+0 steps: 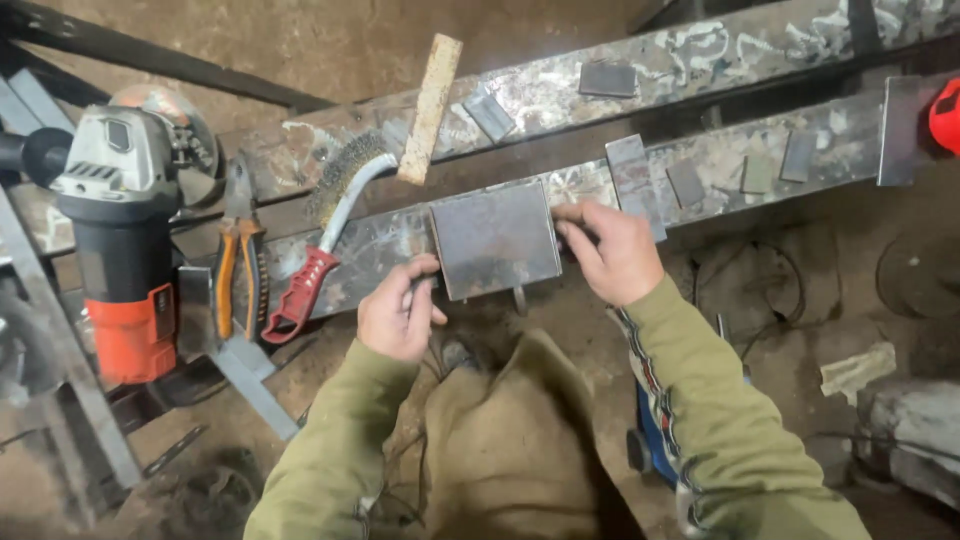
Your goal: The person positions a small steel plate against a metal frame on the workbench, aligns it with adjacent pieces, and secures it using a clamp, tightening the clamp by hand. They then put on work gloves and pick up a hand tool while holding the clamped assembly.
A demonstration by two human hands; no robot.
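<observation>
The left hand [400,315] and right hand [612,250] pinched opposite edges of a dull grey square steel plate [495,240]; it looked stiff, weighty, sharp-edged, best gripped by its sides.

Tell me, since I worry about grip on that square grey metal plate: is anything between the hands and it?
Nothing visible is. The left hand touches the square grey metal plate at its lower left edge, the right hand at its right edge. The red-handled wire brush lies apart, to the left on the steel beam.
</observation>
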